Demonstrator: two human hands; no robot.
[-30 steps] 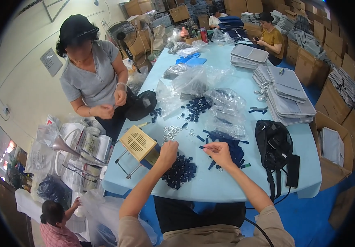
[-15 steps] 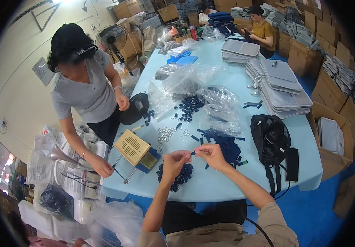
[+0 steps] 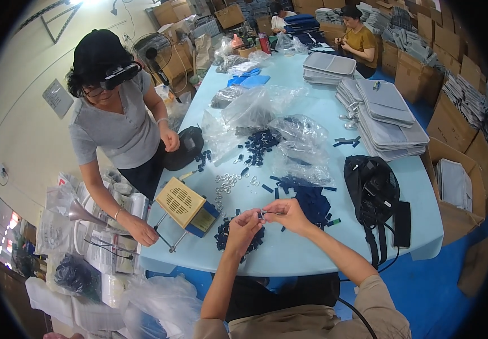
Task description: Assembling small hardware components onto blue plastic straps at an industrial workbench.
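Strip (image 3: 262, 215) lies between your left hand (image 3: 244, 222) at its eight o'clock and right hand (image 3: 291, 216) at three. Both pinch it, nearly closed.

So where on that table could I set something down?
There's bare table between the blue plastic and the far grey cases, and along the right edge past the black block. It's crowded around the left hand and right hand: dark blue pieces, metal rings, a beige box.

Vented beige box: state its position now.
In the head view, the vented box stands near the left edge of the blue table, left of the silver rings and the person's left hand.
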